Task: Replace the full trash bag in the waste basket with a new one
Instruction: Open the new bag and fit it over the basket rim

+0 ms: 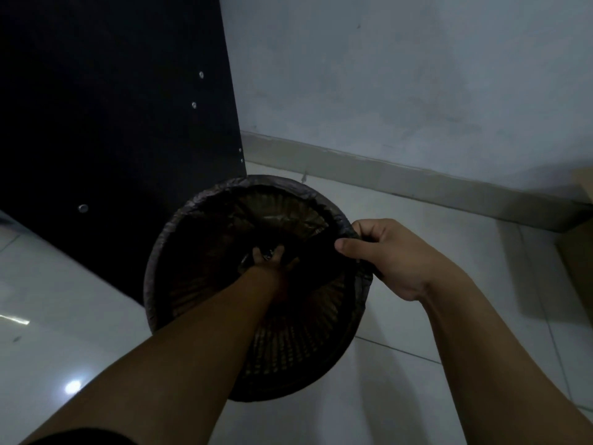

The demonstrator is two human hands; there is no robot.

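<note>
Waste basket [288, 364]: round, with a slotted wall. It stands upright on the floor [80, 316], and its far rim sits close against the lower corner of the dark panel [112, 107].
Trash bag [279, 184]: dark, thin film that lines the inside of the waste basket. Its edge is folded outward over the rim around the far and left sides. The basket slots show through the film on the inner wall.
Left grip [268, 256]: reaches deep inside the waste basket, with the forearm entering over the near rim. The fingers are down on the bag film at the bottom. Shiny crumpled film shows between them. The light there is too dim to tell whether the fingers clutch the film or only press on it.
Right grip [391, 255]: at the right side of the rim. The thumb lies on the inner side and the curled fingers on the outer side, pinching the bag edge at the rim.
Floor: pale glossy tiles with light reflections at the left.
Dark panel: flat and black, with several small metal fasteners. It rises from the floor behind and to the left of the waste basket.
Wall [385, 75]: pale, with a skirting strip [385, 175] along its base.
Brown box [577, 220]: at the right edge, partly out of view and well apart from the waste basket.
</note>
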